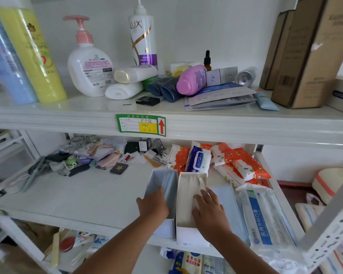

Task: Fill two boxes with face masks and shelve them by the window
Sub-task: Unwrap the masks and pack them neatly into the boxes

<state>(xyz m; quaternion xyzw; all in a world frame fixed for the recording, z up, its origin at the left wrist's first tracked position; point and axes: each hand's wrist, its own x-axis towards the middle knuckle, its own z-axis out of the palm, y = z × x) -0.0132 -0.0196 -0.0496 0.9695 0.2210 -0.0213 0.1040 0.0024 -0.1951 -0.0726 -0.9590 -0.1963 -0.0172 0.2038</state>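
Head view, white shelf (87,196), cluttered toiletries (91,62)

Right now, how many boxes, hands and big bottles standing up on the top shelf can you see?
Open boxes: 2, a left box of blue masks and a right box of white masks
Hands: 2, left hand and right hand
Upright pump bottles: 2, pink pump bottle and LUX bottle
Total: 6

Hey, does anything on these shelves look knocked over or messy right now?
Yes. On the top shelf, several bottles lie tipped in a heap, among them a pink bottle, resting against other bottles and on a stack of flat packets. The two mask boxes, the left box and right box, stand upright.
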